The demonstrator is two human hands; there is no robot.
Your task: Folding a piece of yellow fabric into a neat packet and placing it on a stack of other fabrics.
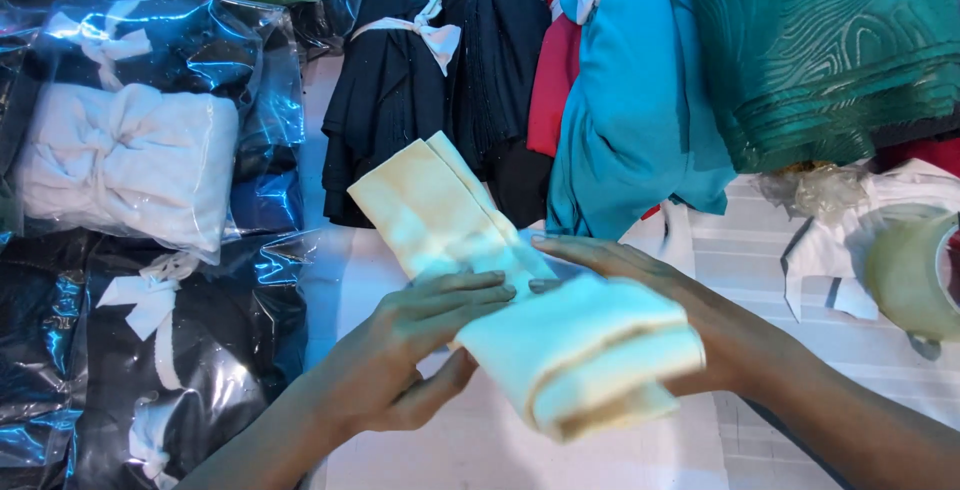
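A folded cream cloth is lying across the pale surface, its long axis running from eleven o'clock down to five o'clock. The left hand is pressing flat on its middle with fingers outstretched; the right hand is cupping the thick, rolled near end, fingers wrapping around it. The fabric is looking soft, matte and layered. Glossy plastic-wrapped garments are sitting at nine o'clock, a crinkled teal fabric at one o'clock.
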